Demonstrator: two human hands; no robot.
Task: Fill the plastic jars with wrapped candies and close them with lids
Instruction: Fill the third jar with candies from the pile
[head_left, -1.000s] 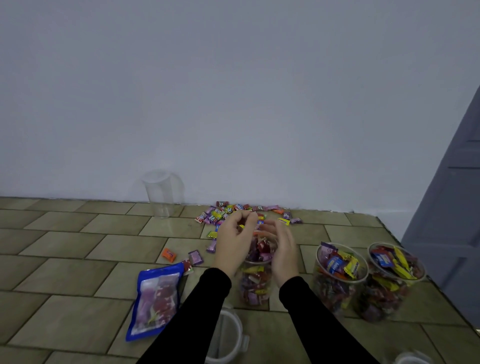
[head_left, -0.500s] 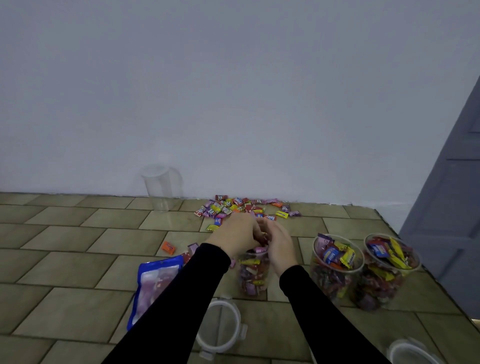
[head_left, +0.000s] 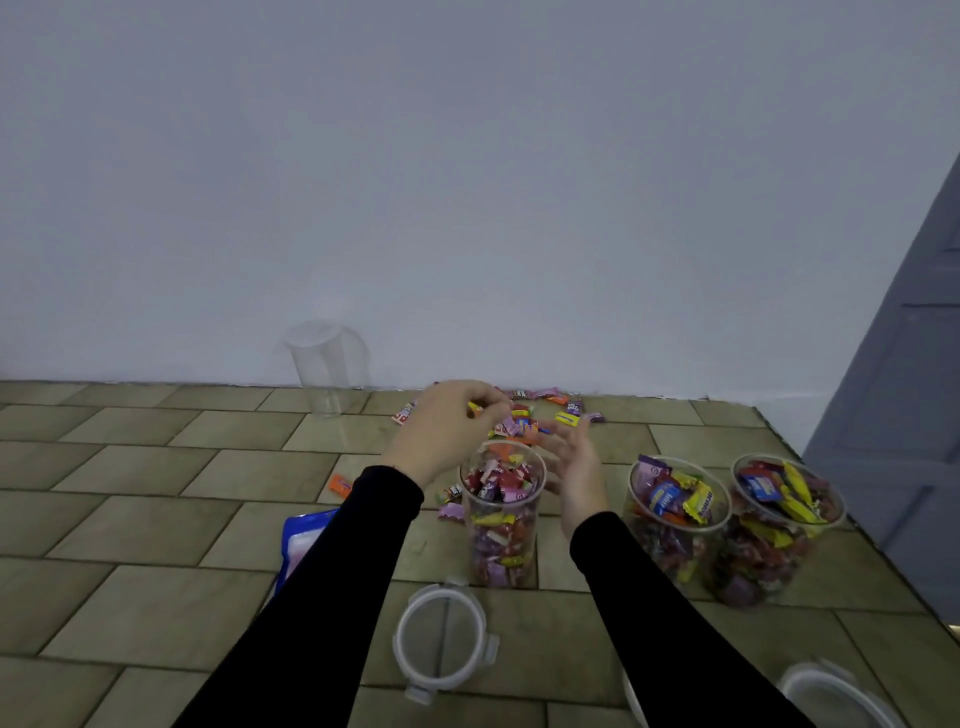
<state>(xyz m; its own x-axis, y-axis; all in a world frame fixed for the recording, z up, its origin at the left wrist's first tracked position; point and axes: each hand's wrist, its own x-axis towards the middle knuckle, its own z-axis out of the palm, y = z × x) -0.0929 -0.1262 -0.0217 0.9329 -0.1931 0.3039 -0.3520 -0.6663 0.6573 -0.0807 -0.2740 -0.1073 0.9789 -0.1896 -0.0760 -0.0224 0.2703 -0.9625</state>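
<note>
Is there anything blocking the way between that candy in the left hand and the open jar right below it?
Nothing visible. The left hand pinches a yellow candy just above and behind the middle jar, whose mouth has no lid. The right hand sits open beside the rim, not over it.

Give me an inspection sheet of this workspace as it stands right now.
Surface: tiled floor, in use.
Job's things: three open jars with candies: middle jar, two right jars; empty jar by the wall; loose candies; lids off, on the floor.
Clutter: blue bag, partly hidden by a sleeve.
Grippers: left hand pinches a yellow candy; right hand open beside the middle jar.
Cables: nothing seen.
Surroundings: white wall, grey door.
</note>
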